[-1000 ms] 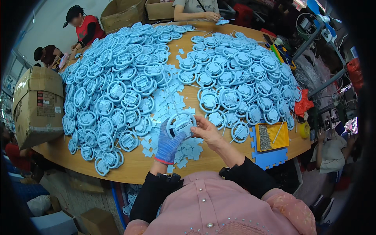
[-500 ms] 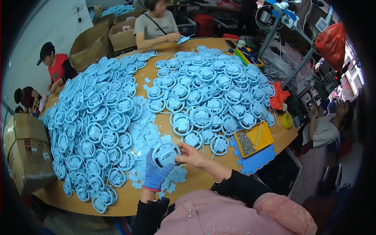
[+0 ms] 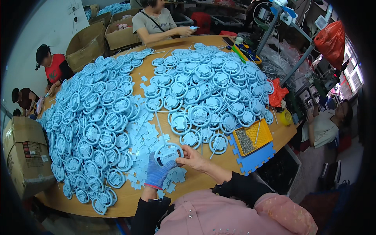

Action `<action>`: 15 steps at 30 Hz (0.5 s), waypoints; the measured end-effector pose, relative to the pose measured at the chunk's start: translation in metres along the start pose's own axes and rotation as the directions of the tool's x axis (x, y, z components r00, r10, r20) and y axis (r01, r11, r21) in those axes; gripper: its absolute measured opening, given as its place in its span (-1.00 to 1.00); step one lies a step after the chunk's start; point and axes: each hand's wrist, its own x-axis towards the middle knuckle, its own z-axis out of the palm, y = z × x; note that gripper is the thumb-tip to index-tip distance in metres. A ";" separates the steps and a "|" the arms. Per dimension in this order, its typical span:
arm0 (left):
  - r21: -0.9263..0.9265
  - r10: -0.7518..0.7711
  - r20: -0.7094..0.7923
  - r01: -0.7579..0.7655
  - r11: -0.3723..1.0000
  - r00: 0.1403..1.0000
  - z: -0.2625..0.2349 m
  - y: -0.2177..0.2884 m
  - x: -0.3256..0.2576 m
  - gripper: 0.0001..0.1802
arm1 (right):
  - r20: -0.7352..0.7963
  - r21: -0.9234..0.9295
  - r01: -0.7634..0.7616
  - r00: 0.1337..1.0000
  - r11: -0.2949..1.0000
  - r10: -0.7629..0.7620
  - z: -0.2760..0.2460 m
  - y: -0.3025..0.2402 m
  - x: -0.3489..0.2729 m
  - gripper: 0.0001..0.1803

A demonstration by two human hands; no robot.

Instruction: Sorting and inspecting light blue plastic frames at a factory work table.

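Observation:
My left hand (image 3: 156, 171), in a blue-purple knitted glove, is closed on the lower left of a light-blue plastic ring-shaped part (image 3: 169, 155) with a flat centre plate and a thin rod pointing away from me. At its right edge, the fingers of my bare right hand (image 3: 192, 158) pinch the ring and plate. Under and beyond my hands lie many loose flat light-blue plates (image 3: 143, 138). A large heap of similar ring parts (image 3: 88, 117) rises to the left, and another heap (image 3: 207, 88) spreads out ahead to the right.
A yellow tray (image 3: 267, 134) of small metal screws rests on a blue foam mat (image 3: 256, 158) at the table's right. Cardboard boxes (image 3: 29, 156) stand at the left and back. Co-workers sit around the table; one across (image 3: 156, 23) holds a light-blue piece. A tape roll (image 3: 286, 118) lies near the right edge.
The ring part has tilted and shifted slightly right in my hands, both still on it. The co-worker across has moved their hands to the right with the light-blue piece.

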 end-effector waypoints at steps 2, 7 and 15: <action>0.031 -0.044 0.008 0.043 0.999 0.999 0.003 0.006 0.002 -0.22 | -0.020 0.010 -0.007 1.000 1.000 0.007 0.002 0.003 -0.002 -0.50; 0.008 -0.050 -0.009 0.050 0.999 0.999 0.003 -0.014 0.004 -0.22 | -0.112 0.001 -0.038 0.993 0.999 0.038 0.003 0.003 -0.006 -0.52; 0.166 -0.070 -0.143 0.094 0.982 0.987 -0.011 -0.049 0.000 -0.07 | -0.479 0.050 0.182 0.867 0.982 -0.137 -0.090 -0.047 0.036 -0.59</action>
